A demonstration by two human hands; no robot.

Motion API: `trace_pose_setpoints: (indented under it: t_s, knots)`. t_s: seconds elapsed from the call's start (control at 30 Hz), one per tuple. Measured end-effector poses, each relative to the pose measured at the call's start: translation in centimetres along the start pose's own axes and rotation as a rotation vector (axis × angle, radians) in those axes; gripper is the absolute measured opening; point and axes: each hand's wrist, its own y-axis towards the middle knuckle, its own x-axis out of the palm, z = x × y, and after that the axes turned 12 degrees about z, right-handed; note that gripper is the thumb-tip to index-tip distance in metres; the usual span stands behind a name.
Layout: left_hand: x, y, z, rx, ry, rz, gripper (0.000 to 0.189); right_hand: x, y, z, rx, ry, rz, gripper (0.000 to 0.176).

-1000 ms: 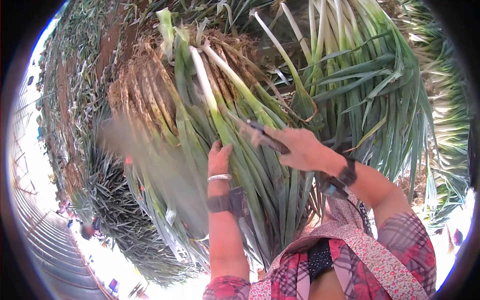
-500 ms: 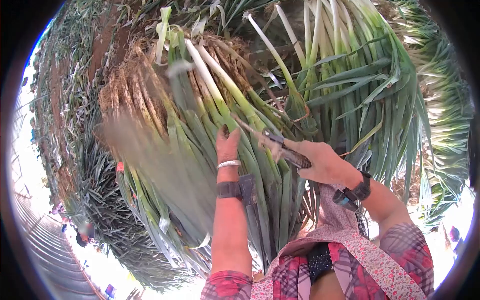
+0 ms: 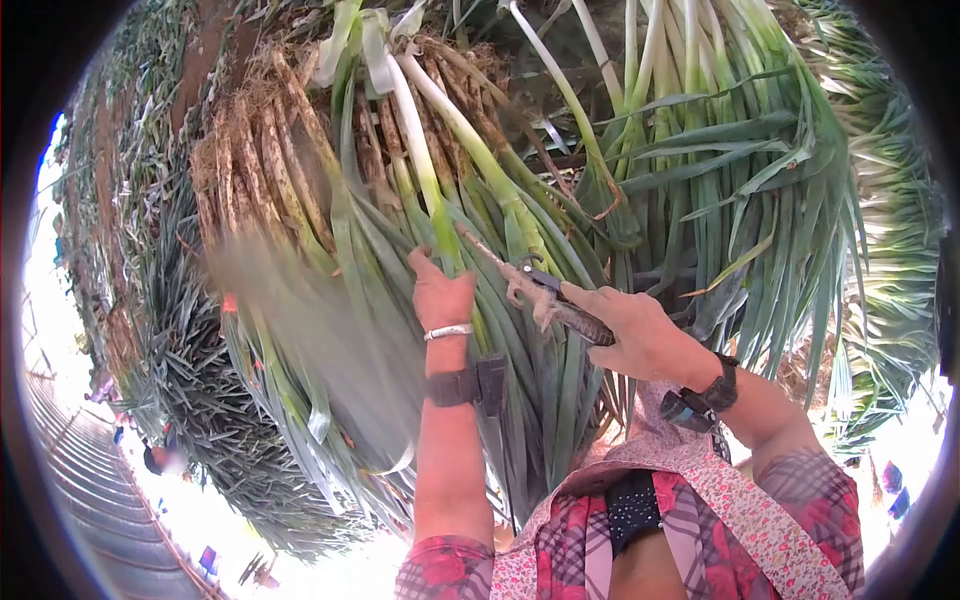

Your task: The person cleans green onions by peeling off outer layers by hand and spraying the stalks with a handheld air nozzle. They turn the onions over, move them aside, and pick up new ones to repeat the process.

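My left hand (image 3: 443, 293) is closed around the green upper part of a long green onion (image 3: 430, 195), whose peeled white stem points away from me. Gripped in my right hand (image 3: 648, 335) is an air blow gun (image 3: 555, 302) with a wrapped body and a thin nozzle. Its tip is close to the green onions just right of my left hand. Under both hands spreads a heap of green onions. Brown, dirty unpeeled stems with roots (image 3: 280, 150) lie at the far left of the heap. A grey blur hides part of the leaves left of my left hand.
A bundle of cleaned white-stemmed green onions (image 3: 725, 190) lies at the right. Beyond it runs a long row of more green onions (image 3: 885, 230). Another large pile of leaves (image 3: 215, 400) stretches along the left, beside a ribbed metal wall (image 3: 85, 480).
My left hand has shifted slightly left and down, its fingers turned more over the stalk. The blow gun stays in my right hand, with little movement. The view has tilted slightly.
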Motion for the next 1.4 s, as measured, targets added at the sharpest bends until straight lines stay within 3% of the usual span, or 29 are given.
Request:
trace_pose_setpoints:
  t_s: [0.33, 0.47, 0.57, 0.67, 0.73, 0.83, 0.9, 0.97, 1.07, 1.4]
  knots:
    - [-0.8, -0.4, -1.3, 0.020, -0.037, -0.066, 0.044, 2.5, 7.4, 1.5, -0.105, -0.045, 0.212, 0.072]
    - [-0.8, -0.5, -1.7, -0.022, 0.027, -0.055, 0.039, 1.7, 10.6, 1.0, -0.070, -0.107, 0.184, 0.070]
    - [-1.1, -0.4, -1.9, -0.002, 0.033, -0.029, 0.037, 1.6, 11.8, 1.2, -0.088, -0.139, 0.341, 0.070]
    - [-1.5, -0.5, -2.5, 0.014, 0.085, -0.006, 0.038, 1.2, 7.7, 0.3, -0.184, -0.063, 0.209, 0.076]
    - [-1.0, -0.4, -3.6, 0.130, 0.203, 0.109, 0.039, 0.1, 3.6, -1.9, -0.089, -0.102, -0.070, 0.078]
    - [-3.4, -0.7, -2.1, 0.065, 0.207, 0.024, 0.039, 0.7, 1.6, -2.2, -0.081, -0.078, -0.120, 0.079]
    - [-3.7, -1.1, -2.3, 0.067, 0.233, 0.013, 0.038, 1.1, 3.6, -1.4, -0.124, -0.087, -0.047, 0.078]
    - [-4.0, -1.8, -1.9, 0.134, 0.254, 0.042, 0.034, 1.5, 6.8, -0.7, -0.129, -0.051, 0.153, 0.076]
    - [-3.6, -2.5, -1.6, 0.147, 0.266, 0.035, 0.033, 1.8, 10.8, -0.1, -0.104, -0.106, 0.235, 0.073]
    - [-3.5, -3.8, -0.1, 0.137, 0.256, -0.012, 0.033, 1.3, 17.7, -0.5, -0.064, -0.091, 0.326, 0.071]
